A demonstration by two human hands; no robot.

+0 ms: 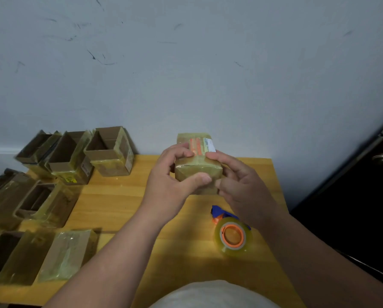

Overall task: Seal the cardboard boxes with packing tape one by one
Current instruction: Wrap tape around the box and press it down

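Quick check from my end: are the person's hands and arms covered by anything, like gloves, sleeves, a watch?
No. The left hand and right hand are bare, no gloves or rings showing. Both forearms are uncovered down to the frame edge, with no sleeves, watch or bands.

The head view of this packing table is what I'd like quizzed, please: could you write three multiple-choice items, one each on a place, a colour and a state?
1. Where does the tape dispenser lie?
A. on the table, under the right forearm
B. inside an open box
C. in the left hand

2. What colour is the dispenser's hub?
A. green
B. orange
C. white

3. How is the taped box held?
A. left hand only
B. by neither hand
C. both hands, right hand too

Answers: 1 A, it rests on the wood; 2 B, the ring is orange; 3 C, fingers of both curl round it.
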